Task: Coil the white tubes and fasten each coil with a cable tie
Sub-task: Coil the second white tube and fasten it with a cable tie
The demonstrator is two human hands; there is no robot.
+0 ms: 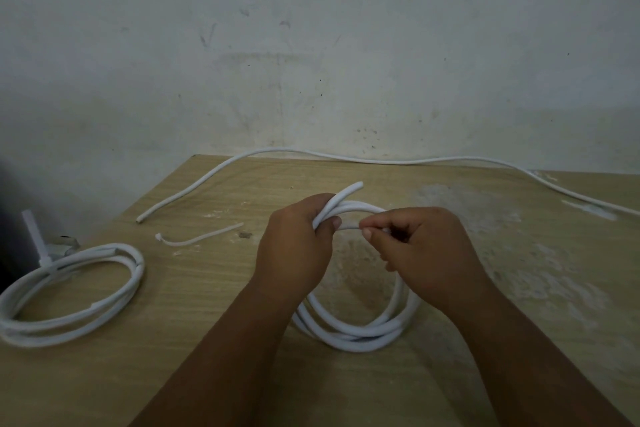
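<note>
Head view: the top strands of the coil [349,334] are gripped by the left hand [298,246], its fingers [311,203] curled round them, while the lower loops rest on the bench [519,340] nearer the person. Just right of that grip, a thin white strip [348,227], judged to be a cable tie, is pinched by the right hand [426,253]. Its long axis runs sideways toward the gripped strands, so wrapping it round them would probably be led by the right hand.
</note>
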